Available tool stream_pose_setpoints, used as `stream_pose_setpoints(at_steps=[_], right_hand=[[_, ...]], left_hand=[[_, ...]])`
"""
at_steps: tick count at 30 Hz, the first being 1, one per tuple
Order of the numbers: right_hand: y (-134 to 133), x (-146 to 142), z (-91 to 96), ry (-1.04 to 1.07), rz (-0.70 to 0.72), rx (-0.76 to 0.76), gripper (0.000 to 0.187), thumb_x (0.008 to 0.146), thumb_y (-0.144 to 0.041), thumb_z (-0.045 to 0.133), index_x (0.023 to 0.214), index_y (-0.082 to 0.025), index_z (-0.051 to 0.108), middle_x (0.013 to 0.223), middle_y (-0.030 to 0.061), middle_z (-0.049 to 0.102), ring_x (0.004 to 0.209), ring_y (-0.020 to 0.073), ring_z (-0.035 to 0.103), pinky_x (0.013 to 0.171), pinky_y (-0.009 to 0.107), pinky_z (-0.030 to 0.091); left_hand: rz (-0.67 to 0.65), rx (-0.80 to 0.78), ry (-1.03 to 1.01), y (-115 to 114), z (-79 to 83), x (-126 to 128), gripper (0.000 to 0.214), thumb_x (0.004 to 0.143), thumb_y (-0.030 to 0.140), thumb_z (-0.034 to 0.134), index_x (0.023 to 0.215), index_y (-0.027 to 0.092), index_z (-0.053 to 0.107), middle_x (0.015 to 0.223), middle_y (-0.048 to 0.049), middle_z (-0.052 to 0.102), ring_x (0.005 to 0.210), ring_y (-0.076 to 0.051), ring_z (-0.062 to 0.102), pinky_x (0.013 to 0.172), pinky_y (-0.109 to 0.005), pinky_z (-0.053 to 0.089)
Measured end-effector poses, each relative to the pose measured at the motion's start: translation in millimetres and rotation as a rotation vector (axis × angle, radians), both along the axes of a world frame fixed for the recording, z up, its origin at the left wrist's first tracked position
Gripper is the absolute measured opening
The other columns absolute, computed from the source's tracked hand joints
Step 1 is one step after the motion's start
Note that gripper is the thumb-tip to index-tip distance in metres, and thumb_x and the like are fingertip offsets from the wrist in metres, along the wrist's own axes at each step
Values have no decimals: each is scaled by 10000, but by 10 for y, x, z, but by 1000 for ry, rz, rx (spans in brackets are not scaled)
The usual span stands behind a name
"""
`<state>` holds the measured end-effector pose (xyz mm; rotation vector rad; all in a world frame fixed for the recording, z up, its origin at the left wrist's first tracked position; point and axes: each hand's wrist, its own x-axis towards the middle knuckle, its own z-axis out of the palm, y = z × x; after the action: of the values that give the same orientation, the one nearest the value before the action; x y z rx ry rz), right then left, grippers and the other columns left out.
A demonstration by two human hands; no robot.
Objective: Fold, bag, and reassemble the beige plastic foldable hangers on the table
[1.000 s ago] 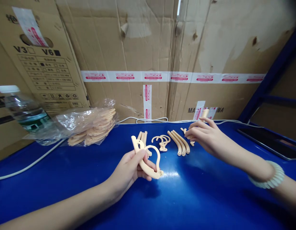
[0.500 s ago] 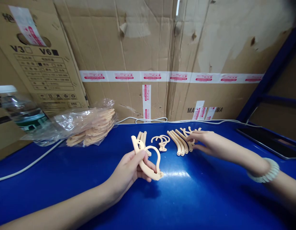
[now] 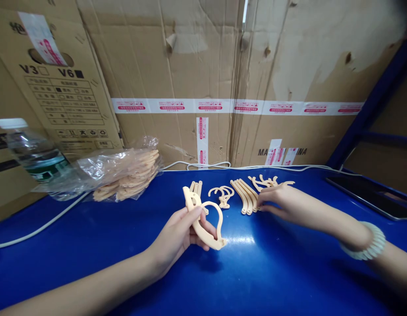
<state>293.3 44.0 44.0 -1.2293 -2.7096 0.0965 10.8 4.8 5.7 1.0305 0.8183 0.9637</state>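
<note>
My left hand is closed around a beige plastic hanger piece, a curved arm with a round hook joined at its lower end. It is held up above the blue table. My right hand reaches to the right end of a row of curved hanger arms; its fingers are pinched at the rightmost arm, mostly hidden by them. Between the hands lie several loose hanger hooks. Behind my left hand are a few straight-looking arms. Smaller curved pieces lie beyond my right hand.
A clear plastic bag full of beige pieces lies at the left, next to a water bottle. A dark phone or tablet rests at the right. White cable runs along the cardboard behind the blue table.
My right hand has drawn slightly nearer and down at the row of arms, its fingers closing at the rightmost one. My left hand keeps its hold on the hanger piece, almost still.
</note>
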Motion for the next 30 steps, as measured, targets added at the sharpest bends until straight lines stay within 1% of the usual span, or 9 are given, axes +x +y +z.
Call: stream_pose_setpoints(at_steps=[6,11,13,15,17,19,24,26,30], right_hand=[[-82,-74,34,10,14,-18,192,924,-135,527,912,-197,708,885,30,732,787,173,685,700,276,511],[-129,-121,10,44,49,73,166,938,-167,529,906,-202,688,862,36,717,759,176,680,667,279,513],[-176,-185,-13,103,100,144,175,955,-170,506,976,-200,677,929,64,714,843,190,682,726,304,533],[-248,-278,-38,161,182,198,223,964,-165,488,1126,-198,639,1106,106,689,1027,207,651,856,349,538],[-333,-377,-60,178,259,224,298,963,-169,489,1248,-189,576,1282,136,617,1197,219,569,986,395,498],[-408,-451,-77,168,310,263,320,959,-168,485,1273,-167,553,1360,149,567,1283,233,500,1056,429,453],[-491,-486,-84,182,341,413,279,943,-150,483,1205,-125,576,1355,177,564,1299,267,471,1055,462,445],[-499,-481,-86,171,339,422,310,938,-145,483,1235,-133,570,1399,181,523,1327,273,446,1061,471,439],[-513,-498,-113,121,339,417,438,918,-129,481,1351,-183,520,1498,172,419,1415,309,336,1091,572,379]], left_hand=[[-4,9,4,-1,0,-1,373,801,498,676,761,158,529,708,-113,739,659,-221,714,535,-249,500],[-16,-7,2,3,33,2,314,735,380,739,825,158,535,735,-84,736,727,-235,724,674,-318,549],[-29,4,-6,2,13,-3,315,725,350,751,849,160,533,750,-79,739,754,-240,725,704,-328,552],[-42,25,6,-7,-27,-12,335,757,374,745,909,153,544,770,-74,738,770,-237,725,735,-335,552],[-57,79,47,-22,-70,-22,386,807,417,721,1025,141,563,802,-70,736,774,-230,722,754,-336,548],[-60,169,110,-35,-99,-34,399,864,442,670,1109,141,580,837,-67,733,750,-213,712,737,-317,541],[-32,315,260,-48,-67,-42,310,919,444,598,870,146,668,786,-42,705,638,-158,661,650,-252,513],[0,336,284,-49,-39,-36,296,907,438,613,893,150,678,791,-36,704,637,-156,657,653,-249,516],[83,353,303,-37,-29,-39,309,893,422,625,1042,157,681,768,-27,702,686,-178,664,700,-265,524]])
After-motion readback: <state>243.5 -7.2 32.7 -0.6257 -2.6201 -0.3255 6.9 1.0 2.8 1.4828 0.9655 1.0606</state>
